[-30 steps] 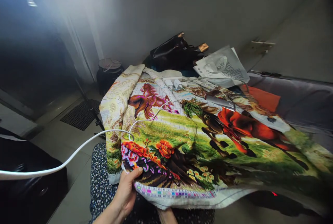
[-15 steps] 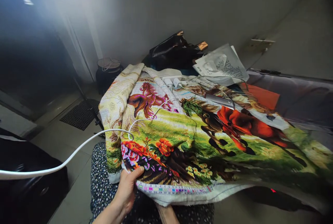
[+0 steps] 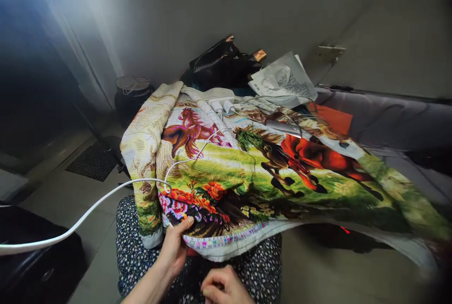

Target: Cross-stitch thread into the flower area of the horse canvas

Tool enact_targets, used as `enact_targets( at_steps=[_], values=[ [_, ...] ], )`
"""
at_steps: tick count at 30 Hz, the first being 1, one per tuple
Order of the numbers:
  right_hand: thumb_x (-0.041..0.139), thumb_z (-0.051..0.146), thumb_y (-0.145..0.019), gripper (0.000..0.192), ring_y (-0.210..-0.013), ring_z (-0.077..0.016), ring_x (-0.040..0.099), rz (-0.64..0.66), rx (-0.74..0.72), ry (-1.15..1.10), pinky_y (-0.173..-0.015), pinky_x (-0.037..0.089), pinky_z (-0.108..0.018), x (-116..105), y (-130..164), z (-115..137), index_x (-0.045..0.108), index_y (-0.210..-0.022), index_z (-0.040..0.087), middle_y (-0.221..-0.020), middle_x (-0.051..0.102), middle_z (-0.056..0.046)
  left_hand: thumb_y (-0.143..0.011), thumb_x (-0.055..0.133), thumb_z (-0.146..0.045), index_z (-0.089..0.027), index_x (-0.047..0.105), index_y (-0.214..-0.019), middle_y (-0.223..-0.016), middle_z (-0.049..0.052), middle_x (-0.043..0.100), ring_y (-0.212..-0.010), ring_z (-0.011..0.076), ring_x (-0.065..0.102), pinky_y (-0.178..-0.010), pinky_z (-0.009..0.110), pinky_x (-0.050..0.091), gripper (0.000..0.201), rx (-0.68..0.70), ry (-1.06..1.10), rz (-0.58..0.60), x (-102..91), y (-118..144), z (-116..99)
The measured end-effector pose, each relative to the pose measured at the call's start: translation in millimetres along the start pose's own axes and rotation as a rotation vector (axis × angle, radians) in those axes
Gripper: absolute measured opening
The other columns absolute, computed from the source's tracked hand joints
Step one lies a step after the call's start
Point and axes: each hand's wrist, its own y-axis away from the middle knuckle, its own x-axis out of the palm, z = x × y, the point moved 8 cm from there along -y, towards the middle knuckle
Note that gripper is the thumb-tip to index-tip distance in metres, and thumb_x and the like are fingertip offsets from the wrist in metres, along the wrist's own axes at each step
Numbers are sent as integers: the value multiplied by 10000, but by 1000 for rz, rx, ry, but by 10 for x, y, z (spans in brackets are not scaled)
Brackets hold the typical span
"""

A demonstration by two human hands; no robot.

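A large cross-stitch cloth (image 3: 208, 165) with running horses and flowers drapes over my lap and spreads away to the right. My left hand (image 3: 175, 246) is closed on its near edge, thumb on top beside the stitched flowers, the other fingers hidden underneath. A printed colour-key strip (image 3: 226, 240) runs along that edge, right of my thumb. Below the hem and apart from it is my right hand (image 3: 226, 286), fingers curled together; whatever is pinched there is too small to make out. A tangle of green thread (image 3: 249, 139) lies on the cloth, one strand trailing down.
A thick white cord (image 3: 99, 210) crosses from the left over the cloth. White plugs (image 3: 223, 107) and a flat grey object (image 3: 282, 128) rest on its far part. Behind stand a black bag (image 3: 215, 61) and a printed plastic bag (image 3: 284, 82). An orange item (image 3: 334, 118) lies at right.
My right hand has come out from beneath the cloth and is now below its edge, fingers curled. The left hand keeps its hold. The view has shifted slightly.
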Motion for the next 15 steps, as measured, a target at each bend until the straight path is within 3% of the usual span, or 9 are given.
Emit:
enact_targets(
  at_steps=[1,4,6,8,11,15],
  values=[
    [576,318,-808,216,-422,-97,492,-11,-50,26,-419,367,-196,-28,10,202,652,-687,157,-562,588,3,-596,767,-135,-114,668,-898,-783,69,745,-690,221,682,-711,346,521,319,-18,10,-9,-7,-16,30],
    [500,275,-873,214,-577,-124,545,-367,-357,207,-556,430,-225,-300,-93,911,667,-799,163,-659,589,-16,-602,749,-98,-96,669,-756,-670,51,718,-582,173,645,-609,289,507,173,-78,65,-16,-39,-73,124],
    [483,216,-876,194,-699,-148,568,-487,-516,348,-643,448,-245,-322,-239,1202,671,-892,171,-759,594,-39,-605,731,-74,-101,657,-681,-609,29,690,-545,137,618,-578,250,491,109,-100,95,-17,-76,-111,147],
    [461,173,-874,201,-729,-155,563,-511,-594,444,-654,447,-250,-270,-406,1280,661,-856,174,-786,577,-47,-624,719,-90,-121,648,-662,-599,10,680,-540,118,608,-575,231,484,87,-105,108,-21,-126,-141,132],
    [430,171,-893,226,-703,-155,545,-552,-632,493,-628,440,-255,-222,-521,1197,614,-760,170,-754,549,-44,-670,718,-180,-140,649,-705,-629,14,690,-543,134,615,-573,257,493,87,-135,89,-17,-178,-166,111],
    [439,213,-914,219,-777,-169,578,-529,-744,391,-680,470,-277,-198,-363,1227,603,-773,178,-829,590,-68,-659,726,-124,-98,658,-764,-648,62,705,-558,173,640,-595,297,516,128,-156,2,-22,-166,-209,141]
  ],
)
